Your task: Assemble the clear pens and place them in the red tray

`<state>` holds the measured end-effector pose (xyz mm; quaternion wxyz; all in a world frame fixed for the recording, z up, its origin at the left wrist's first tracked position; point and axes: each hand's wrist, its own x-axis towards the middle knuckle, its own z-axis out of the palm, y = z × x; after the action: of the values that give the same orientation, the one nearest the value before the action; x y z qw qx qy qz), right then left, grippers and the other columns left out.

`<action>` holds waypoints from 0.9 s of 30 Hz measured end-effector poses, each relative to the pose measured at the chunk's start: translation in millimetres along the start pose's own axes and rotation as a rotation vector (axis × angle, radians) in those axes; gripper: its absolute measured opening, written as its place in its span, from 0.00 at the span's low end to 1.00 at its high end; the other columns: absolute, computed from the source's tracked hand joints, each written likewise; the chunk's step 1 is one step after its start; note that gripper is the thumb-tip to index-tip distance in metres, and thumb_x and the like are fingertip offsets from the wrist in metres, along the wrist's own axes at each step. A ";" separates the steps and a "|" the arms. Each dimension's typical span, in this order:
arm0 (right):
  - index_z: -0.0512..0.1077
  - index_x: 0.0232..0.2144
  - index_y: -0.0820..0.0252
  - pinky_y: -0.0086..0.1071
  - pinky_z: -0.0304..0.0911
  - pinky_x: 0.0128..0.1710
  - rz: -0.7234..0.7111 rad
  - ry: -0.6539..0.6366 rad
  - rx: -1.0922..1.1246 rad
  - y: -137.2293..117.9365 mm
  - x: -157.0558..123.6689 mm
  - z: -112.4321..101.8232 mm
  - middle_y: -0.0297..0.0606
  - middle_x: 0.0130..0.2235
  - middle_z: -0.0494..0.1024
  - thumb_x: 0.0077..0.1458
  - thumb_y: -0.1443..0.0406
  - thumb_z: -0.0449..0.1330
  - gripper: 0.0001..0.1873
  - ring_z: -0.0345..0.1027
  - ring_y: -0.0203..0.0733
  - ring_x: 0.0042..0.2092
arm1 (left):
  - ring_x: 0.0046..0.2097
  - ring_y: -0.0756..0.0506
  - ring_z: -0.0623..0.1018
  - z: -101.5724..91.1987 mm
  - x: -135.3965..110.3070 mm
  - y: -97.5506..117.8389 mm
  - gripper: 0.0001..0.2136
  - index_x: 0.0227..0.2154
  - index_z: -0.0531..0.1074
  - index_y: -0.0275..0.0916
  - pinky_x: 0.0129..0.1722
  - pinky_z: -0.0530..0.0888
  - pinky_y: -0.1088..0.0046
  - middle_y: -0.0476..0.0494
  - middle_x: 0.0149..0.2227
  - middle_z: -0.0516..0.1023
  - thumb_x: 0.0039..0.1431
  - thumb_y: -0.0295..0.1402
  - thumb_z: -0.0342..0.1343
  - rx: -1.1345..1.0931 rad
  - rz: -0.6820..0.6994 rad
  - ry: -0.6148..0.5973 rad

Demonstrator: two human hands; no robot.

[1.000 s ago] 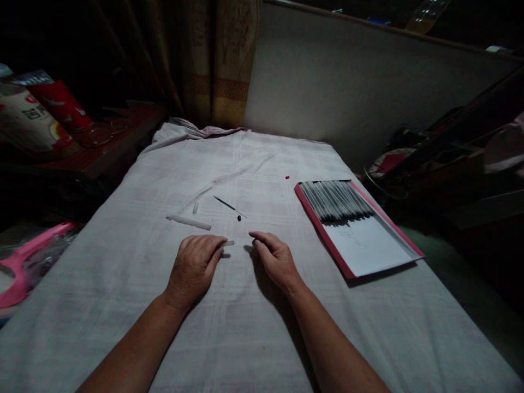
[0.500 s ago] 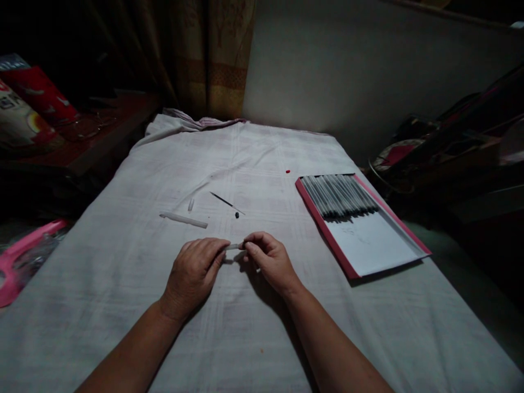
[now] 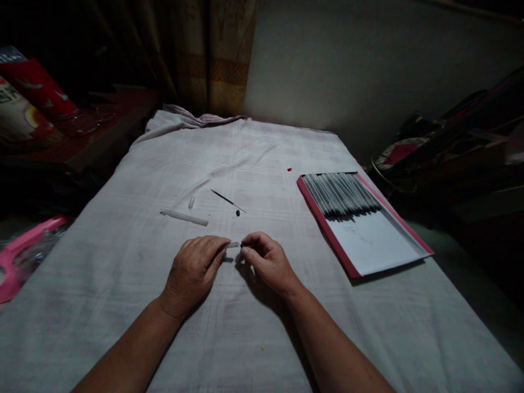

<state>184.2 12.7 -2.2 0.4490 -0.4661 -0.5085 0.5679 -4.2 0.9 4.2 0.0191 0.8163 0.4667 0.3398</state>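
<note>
My left hand [image 3: 195,271] is closed around a clear pen barrel [image 3: 232,245], whose end sticks out past the fingertips. Facing that end, my right hand [image 3: 268,262] pinches a small black pen plug [image 3: 241,245], mostly hidden by the fingers. A narrow gap separates plug and barrel. Beyond my hands, a second translucent pen barrel [image 3: 184,218] lies on the cloth, with a small clear cap [image 3: 191,202] behind it. To the right of these are a dark thin ink refill [image 3: 228,201] and another small black piece [image 3: 238,213].
A pink-edged shallow box [image 3: 327,237] on the right holds a row of clear pens [image 3: 341,194]. A tiny red piece [image 3: 289,169] lies near its far left corner. Pale checked cloth [image 3: 123,262] covers the surface. A pink plastic object [image 3: 24,245] is at the left edge.
My right hand has drawn slightly away from the barrel, and a gap has opened between the barrel's end and the black plug. My left hand stays nearly still.
</note>
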 end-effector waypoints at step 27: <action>0.75 0.28 0.57 0.31 0.64 0.32 -0.277 0.061 -0.484 -2.5 -3.4 -6.8 0.36 0.26 0.76 0.59 0.58 0.58 0.12 0.70 0.38 0.29 | 0.41 0.44 0.79 1.6 -1.1 2.1 0.08 0.46 0.72 0.40 0.41 0.73 0.65 0.43 0.39 0.81 0.66 0.29 0.52 -0.029 0.056 -0.035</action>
<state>191.6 10.7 0.3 0.4131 -0.5029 -0.6743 0.3490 -2.0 -0.6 3.1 0.0294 0.8347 0.4382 0.3324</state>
